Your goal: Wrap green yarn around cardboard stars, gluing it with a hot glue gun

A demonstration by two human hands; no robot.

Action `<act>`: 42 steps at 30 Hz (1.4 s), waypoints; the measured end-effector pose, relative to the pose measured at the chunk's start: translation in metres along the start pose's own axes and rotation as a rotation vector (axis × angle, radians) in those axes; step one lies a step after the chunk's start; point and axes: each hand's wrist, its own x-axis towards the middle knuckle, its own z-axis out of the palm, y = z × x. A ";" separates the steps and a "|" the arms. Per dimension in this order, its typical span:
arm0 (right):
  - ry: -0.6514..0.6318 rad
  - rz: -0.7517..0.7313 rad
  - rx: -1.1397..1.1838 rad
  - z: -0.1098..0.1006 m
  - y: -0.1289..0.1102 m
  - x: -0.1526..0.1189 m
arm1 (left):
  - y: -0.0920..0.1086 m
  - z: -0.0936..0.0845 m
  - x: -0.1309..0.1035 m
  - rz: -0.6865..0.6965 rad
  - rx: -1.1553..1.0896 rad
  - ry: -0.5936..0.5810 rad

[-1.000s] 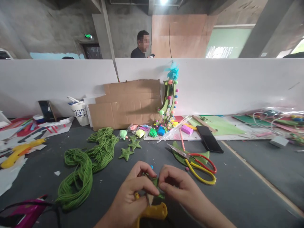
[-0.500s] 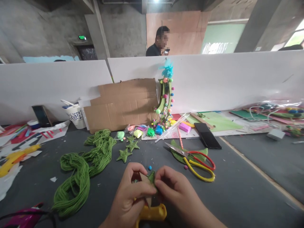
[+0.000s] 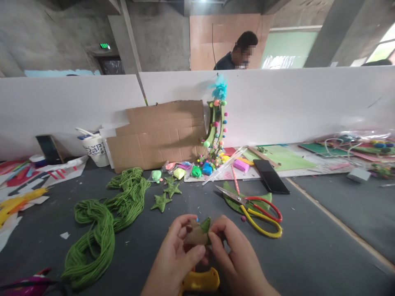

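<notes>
A small brown cardboard star (image 3: 195, 234), one point wrapped in green yarn, is between my two hands. My left hand (image 3: 177, 255) grips its cardboard side with thumb and fingers. The fingers of my right hand (image 3: 236, 246) are pinched at the green-wrapped point, and any loose strand there is too fine to make out. A yellow tool (image 3: 202, 281) lies beneath my hands, partly hidden. Ahead of them lie several finished green stars (image 3: 161, 202). To the left is a loose skein of green yarn (image 3: 92, 242).
Open scissors (image 3: 247, 201) with red and yellow handles lie on a green leaf-shaped piece at right, near a black phone (image 3: 271, 176). Behind stand a cardboard sheet (image 3: 154, 139), a pom-pom-decorated crescent (image 3: 212, 127) and a white cup (image 3: 96, 151). A person (image 3: 237, 53) is beyond the partition.
My hands have turned the star so that more bare cardboard shows, and its green point has shifted right. The person behind the partition has moved right and bent lower.
</notes>
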 end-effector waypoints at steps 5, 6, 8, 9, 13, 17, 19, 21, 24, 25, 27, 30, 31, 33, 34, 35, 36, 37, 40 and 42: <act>-0.001 -0.076 -0.079 0.002 0.002 -0.003 | -0.001 -0.002 0.000 -0.063 0.082 -0.034; -0.005 -0.091 -0.081 0.002 0.001 -0.003 | 0.000 -0.002 0.000 -0.063 0.083 -0.029; -0.007 -0.112 -0.074 0.003 0.001 -0.004 | 0.002 -0.002 0.001 -0.066 0.085 -0.018; -0.006 -0.120 -0.072 0.004 0.002 -0.004 | 0.002 -0.003 0.001 -0.070 0.086 -0.012; 0.001 -0.135 -0.092 0.006 0.004 -0.002 | 0.004 -0.004 0.003 -0.096 0.114 0.001; 0.054 -0.240 -0.209 0.005 0.005 0.001 | 0.007 -0.007 0.006 -0.115 0.187 0.048; 0.085 -0.311 -0.282 0.004 0.004 0.002 | 0.007 -0.008 0.007 -0.097 0.195 0.093; 0.076 -0.370 -0.321 0.005 0.003 0.002 | 0.006 -0.009 0.008 -0.067 0.153 0.127; 0.035 -0.440 -0.338 0.010 0.003 0.000 | 0.004 -0.011 0.008 -0.057 0.047 0.146; 0.030 -0.455 -0.345 0.013 0.004 0.000 | 0.004 -0.011 0.009 -0.061 0.030 0.156; 0.017 -0.482 -0.353 0.017 0.004 -0.001 | 0.006 -0.012 0.009 -0.059 0.045 0.188; -0.004 -0.514 -0.315 0.021 0.005 -0.002 | 0.012 -0.013 0.011 -0.050 0.098 0.231; -0.018 -0.512 -0.292 0.021 0.005 -0.002 | 0.014 -0.013 0.011 -0.054 0.105 0.227; -0.052 -0.450 -0.233 0.019 0.004 -0.002 | 0.018 -0.013 0.010 -0.047 0.114 0.210; -0.074 -0.370 -0.190 0.018 0.003 -0.003 | 0.018 -0.013 0.010 -0.032 0.122 0.206; -0.093 -0.258 -0.135 0.017 0.002 -0.003 | 0.019 -0.012 0.009 -0.014 0.134 0.211; -0.108 -0.121 -0.066 0.016 0.001 -0.002 | 0.019 -0.012 0.008 0.002 0.151 0.221; -0.123 0.020 0.017 0.016 0.000 -0.002 | 0.018 -0.012 0.008 0.011 0.169 0.232; -0.182 0.322 0.250 0.017 -0.005 0.000 | 0.015 -0.011 0.008 0.010 0.211 0.244; -0.210 0.404 0.308 0.019 -0.006 0.002 | 0.014 -0.010 0.007 0.004 0.207 0.247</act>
